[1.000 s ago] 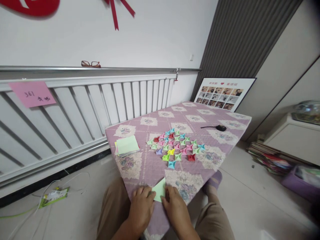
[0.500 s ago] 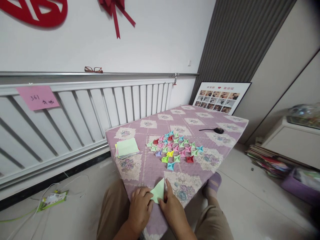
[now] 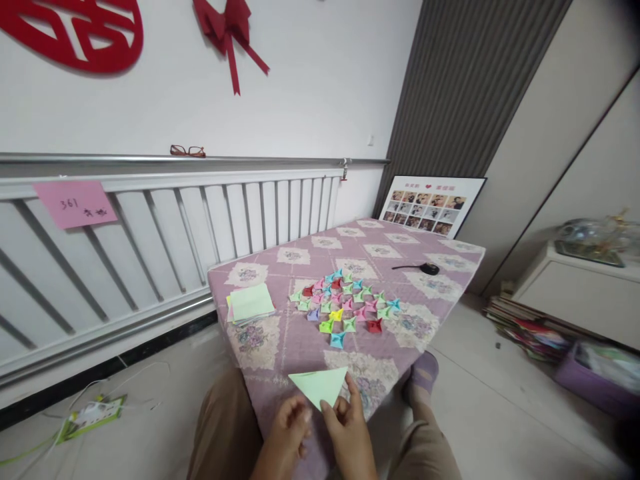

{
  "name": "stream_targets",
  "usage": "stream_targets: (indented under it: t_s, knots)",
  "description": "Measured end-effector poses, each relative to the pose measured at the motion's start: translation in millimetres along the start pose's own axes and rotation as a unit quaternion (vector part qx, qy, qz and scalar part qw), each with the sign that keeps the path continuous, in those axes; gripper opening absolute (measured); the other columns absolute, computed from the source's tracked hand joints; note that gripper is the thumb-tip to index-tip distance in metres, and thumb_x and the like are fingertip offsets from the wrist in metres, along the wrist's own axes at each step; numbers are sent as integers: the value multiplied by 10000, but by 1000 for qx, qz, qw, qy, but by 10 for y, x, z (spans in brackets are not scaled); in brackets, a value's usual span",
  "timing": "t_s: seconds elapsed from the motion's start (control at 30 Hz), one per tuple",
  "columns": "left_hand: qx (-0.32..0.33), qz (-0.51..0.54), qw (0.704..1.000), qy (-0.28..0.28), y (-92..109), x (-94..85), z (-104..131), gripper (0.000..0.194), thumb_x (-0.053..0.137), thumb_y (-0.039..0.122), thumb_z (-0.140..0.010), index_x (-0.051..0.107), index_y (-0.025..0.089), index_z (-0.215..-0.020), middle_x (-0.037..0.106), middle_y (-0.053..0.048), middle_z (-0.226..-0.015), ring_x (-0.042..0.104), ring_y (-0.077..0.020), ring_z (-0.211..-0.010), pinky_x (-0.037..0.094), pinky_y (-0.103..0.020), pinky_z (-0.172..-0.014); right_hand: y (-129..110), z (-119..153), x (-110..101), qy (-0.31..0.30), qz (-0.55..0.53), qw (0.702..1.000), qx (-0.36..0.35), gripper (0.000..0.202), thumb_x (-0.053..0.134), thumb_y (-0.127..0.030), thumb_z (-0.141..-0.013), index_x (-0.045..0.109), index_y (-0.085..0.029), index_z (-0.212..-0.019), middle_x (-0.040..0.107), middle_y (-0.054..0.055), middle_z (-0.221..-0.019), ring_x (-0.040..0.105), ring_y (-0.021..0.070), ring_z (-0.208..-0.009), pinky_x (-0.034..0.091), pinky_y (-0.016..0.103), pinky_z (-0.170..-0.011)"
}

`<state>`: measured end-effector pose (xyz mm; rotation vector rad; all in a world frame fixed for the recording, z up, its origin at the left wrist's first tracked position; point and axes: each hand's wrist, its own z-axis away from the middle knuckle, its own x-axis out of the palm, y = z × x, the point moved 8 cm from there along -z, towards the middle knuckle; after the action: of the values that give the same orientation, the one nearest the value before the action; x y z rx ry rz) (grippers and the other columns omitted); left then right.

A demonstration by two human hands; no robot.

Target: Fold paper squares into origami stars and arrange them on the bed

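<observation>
A pale green sheet of paper, folded into a triangle, points its tip toward me near the front edge of the cloth-covered table. My right hand pinches it along its right side, thumb on top. Just left of the tip is my left hand, its fingers curled in and nothing visible in them; it seems apart from the paper. Beyond the hands lie several small folded paper pieces in green, pink, red, blue, yellow and purple, set in slanting rows.
A stack of square paper sheets lies at the table's left edge. A black object with a thin handle rests farther back on the patterned tablecloth. A white radiator runs along the left, and a power strip is on the floor.
The folded green paper has turned, from one point upward to a wide edge facing away. My left hand has let go of it and drawn back; my right hand still holds it.
</observation>
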<state>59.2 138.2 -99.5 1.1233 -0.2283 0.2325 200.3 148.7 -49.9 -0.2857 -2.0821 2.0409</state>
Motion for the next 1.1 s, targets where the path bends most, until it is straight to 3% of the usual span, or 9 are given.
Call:
stream_targets:
  t_s: [0.1,0.2,0.4,0.5,0.57,0.67,0.77,0.93,1.1]
  knots:
    - [-25,94,994,-42,72,170,106,621,810,574,-479,573,172,-890,546,44,-691,466,-73,-581,272,-180,-491,-30,111,113,-18,8,1000,-6,832,589,-440,-755,218,-119,-1427,455,-108,-556,508,144,-524,440,255,-564]
    - [-45,150,987,-28,116,201,181,595,864,525,-394,545,162,-740,515,65,-581,397,-48,-501,227,-187,-472,-43,184,170,-34,37,999,-21,789,561,-434,-786,217,-140,-1432,498,-93,-586,533,143,-527,449,246,-551]
    - [-8,154,988,-31,264,165,229,498,849,476,-463,531,158,-678,502,63,-527,395,-49,-466,232,-198,-464,-22,216,195,-68,105,989,-85,682,552,-384,-796,323,-116,-1380,603,-35,-671,602,156,-610,500,244,-618]
    - [38,108,993,-36,412,103,232,445,799,473,-540,552,153,-726,551,45,-581,431,-56,-474,259,-202,-471,-4,169,165,-91,122,983,-106,525,574,-379,-769,518,-149,-1238,690,38,-822,651,177,-736,519,253,-704]
    - [48,54,997,-16,471,13,222,407,753,473,-586,555,155,-748,580,32,-597,470,-76,-494,299,-210,-490,-4,88,55,-74,127,984,-100,404,580,-405,-761,627,-167,-1085,710,69,-888,661,198,-799,522,264,-733]
    - [55,-38,998,5,539,-110,208,346,688,460,-636,565,152,-736,619,2,-614,501,-104,-541,377,-244,-570,-29,-49,-183,-28,102,993,-49,405,596,-469,-745,666,-165,-1004,717,91,-903,666,225,-830,530,303,-748]
    - [76,-111,991,-8,599,-156,204,286,627,416,-676,599,141,-751,653,-28,-687,518,-125,-603,405,-270,-641,-163,-96,-310,-15,58,998,-13,440,605,-510,-736,668,-169,-1006,712,96,-916,662,235,-839,532,319,-723]
    - [113,-193,974,-32,602,-169,191,121,578,280,-694,598,170,-740,597,23,-646,503,-132,-639,377,-250,-634,-485,6,-167,-78,87,993,-30,353,631,-467,-715,685,-182,-916,699,75,-864,644,208,-773,513,289,-683]
    - [130,-231,962,-65,636,-117,239,118,576,219,-666,611,167,-765,574,24,-665,482,-129,-634,347,-233,-591,-564,122,87,-162,207,961,-81,169,559,-296,-733,676,-192,-796,628,16,-697,574,158,-649,446,244,-614]
